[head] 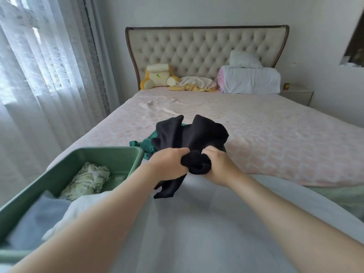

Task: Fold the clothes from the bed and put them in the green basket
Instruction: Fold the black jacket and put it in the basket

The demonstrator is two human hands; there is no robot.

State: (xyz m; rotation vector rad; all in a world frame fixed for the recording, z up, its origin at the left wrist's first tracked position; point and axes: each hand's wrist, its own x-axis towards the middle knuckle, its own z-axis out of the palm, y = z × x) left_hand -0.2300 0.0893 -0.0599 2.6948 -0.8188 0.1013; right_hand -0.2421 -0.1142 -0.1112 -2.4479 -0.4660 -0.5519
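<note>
Head view: your left hand and right hand both clench the bunched black garment above the bed's near edge. The green basket at the near-left corner holds a folded patterned cloth.

Soft daylight through the left curtain; blurred, warped edges.

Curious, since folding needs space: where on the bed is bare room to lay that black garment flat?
The pink bedspread is bare right of the black garment and beyond it, to the cushions by the headboard. Crowded: the teal garment by it and the green basket at left.
</note>
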